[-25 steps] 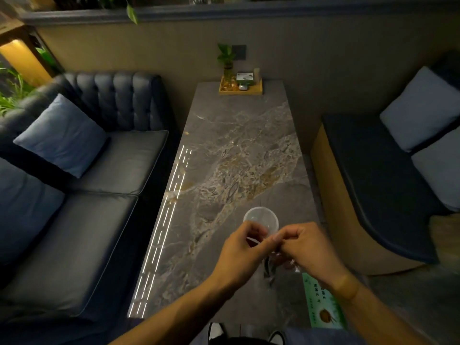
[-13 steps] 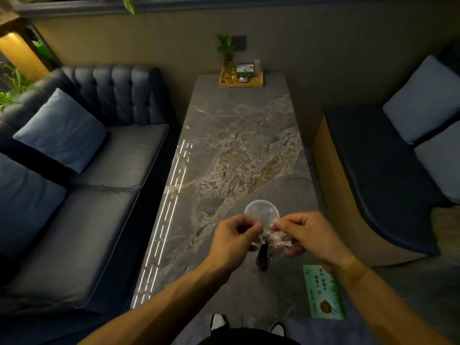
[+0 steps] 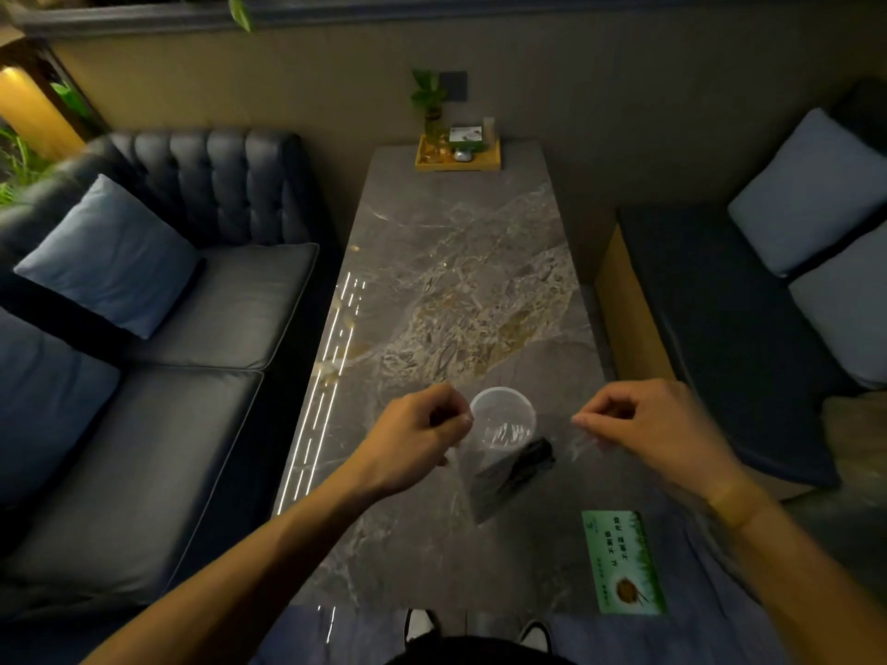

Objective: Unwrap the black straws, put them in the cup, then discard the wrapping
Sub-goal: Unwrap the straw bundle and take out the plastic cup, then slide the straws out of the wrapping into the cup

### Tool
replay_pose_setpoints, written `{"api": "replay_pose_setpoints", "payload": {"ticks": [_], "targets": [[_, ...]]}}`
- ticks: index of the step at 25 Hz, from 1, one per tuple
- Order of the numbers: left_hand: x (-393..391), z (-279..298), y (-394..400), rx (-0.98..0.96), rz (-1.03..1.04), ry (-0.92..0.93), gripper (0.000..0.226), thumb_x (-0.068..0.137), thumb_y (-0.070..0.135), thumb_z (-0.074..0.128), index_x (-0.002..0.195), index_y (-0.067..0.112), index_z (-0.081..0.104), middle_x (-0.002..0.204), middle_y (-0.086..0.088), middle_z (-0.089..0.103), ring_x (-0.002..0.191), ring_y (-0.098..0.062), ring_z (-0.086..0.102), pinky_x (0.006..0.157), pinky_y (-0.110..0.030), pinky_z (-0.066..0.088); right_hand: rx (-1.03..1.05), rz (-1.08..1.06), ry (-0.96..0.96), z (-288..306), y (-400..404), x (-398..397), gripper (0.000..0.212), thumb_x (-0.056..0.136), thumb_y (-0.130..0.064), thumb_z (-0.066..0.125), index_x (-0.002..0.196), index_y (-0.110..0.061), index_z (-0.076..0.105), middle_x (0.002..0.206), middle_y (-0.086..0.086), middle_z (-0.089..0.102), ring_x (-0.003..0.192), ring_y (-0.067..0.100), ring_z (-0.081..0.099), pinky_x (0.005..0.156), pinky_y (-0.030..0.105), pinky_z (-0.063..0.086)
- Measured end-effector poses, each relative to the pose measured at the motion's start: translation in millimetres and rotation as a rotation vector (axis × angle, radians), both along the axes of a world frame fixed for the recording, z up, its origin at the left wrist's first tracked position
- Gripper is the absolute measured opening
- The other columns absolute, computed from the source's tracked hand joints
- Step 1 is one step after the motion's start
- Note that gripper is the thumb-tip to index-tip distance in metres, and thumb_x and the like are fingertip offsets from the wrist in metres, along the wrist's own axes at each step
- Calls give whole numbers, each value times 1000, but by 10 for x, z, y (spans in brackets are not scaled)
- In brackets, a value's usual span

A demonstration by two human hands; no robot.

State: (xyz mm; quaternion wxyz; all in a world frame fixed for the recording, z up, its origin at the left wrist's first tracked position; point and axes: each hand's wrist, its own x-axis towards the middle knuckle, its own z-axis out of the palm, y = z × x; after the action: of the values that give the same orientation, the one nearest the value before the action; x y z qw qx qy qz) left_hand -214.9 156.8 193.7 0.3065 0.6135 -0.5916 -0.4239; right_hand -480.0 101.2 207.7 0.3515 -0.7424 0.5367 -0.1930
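Black straws (image 3: 525, 465) bundled in clear plastic wrapping (image 3: 485, 491), just beside clear plastic cup (image 3: 502, 415), left hand (image 3: 417, 439) and right hand (image 3: 648, 424) apart, each pinching film; wrapper opening, nothing cupped or discarded yet.

I see black straws (image 3: 528, 465), a clear cup (image 3: 501, 417), a grey, gold-veined marble bench (image 3: 461, 261), and a green card (image 3: 623, 562).

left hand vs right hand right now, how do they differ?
Left hand sits close beside the cup; right hand is farther out from it. Left hand pinches the clear wrapping that hangs down with the black straws; right hand pinches only a thin torn piece. Both are closed in a pinch above the table.
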Motion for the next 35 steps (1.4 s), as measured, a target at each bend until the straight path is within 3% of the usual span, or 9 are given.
{"api": "replay_pose_setpoints", "payload": {"ticks": [5,8,10,17,21,24,30,33,35], "targets": [[-138,264,-114,9,64,358,14,92,6,56,80,10,60,66,0,59,64,-11,60,50,-28,56,344,-85,-572,-117,-91,-117,40,77,-42,74,115,-35,64,113,7,70,97,22,69,71,32,56],[-211,364,-200,-13,99,488,14,90,6,56,78,10,60,66,-3,55,61,-12,59,46,-28,54,562,152,-679,-447,8,-9,121,47,-35,93,145,-37,22,143,-6,46,130,17,50,93,33,52],[-247,399,-249,-15,125,523,14,90,8,57,77,12,60,65,-1,54,62,-13,59,48,-30,53,661,239,-802,-580,99,118,141,35,-48,94,147,-35,10,145,-9,42,135,16,44,96,31,51],[-270,386,-340,36,148,659,13,83,18,60,70,20,63,61,1,56,61,-14,62,50,-31,53,432,59,-579,-591,161,551,92,67,15,77,144,-11,33,147,8,44,131,20,48,102,34,49],[-279,312,-342,51,123,716,13,87,18,61,74,20,62,68,0,57,64,-14,63,54,-32,55,369,-110,-652,-586,144,641,38,71,6,76,98,-18,67,106,7,69,102,17,66,83,20,55],[-194,192,-338,66,86,782,9,86,27,65,91,20,66,86,-2,66,77,-15,65,62,-32,57,341,-163,-621,-627,120,653,30,72,0,78,84,-26,69,88,-4,71,79,1,70,66,8,52],[162,-515,-112,184,336,446,88,66,54,78,141,36,37,144,3,42,121,-19,51,95,-40,46,460,-238,-864,-631,-3,613,25,65,-20,80,90,-16,79,102,11,76,103,28,69,94,45,53],[235,-871,89,452,344,585,108,65,43,85,147,45,13,145,-3,37,123,-25,44,103,-54,37,528,-241,-966,-659,-91,648,22,69,-16,77,91,-13,76,108,16,72,105,32,67,97,53,50],[253,-949,129,548,294,691,99,66,37,85,143,43,24,130,-1,55,117,-29,57,95,-54,47,569,-224,-1008,-694,-146,684,23,68,-16,77,91,-13,75,110,18,70,106,34,66,98,55,49]]}}
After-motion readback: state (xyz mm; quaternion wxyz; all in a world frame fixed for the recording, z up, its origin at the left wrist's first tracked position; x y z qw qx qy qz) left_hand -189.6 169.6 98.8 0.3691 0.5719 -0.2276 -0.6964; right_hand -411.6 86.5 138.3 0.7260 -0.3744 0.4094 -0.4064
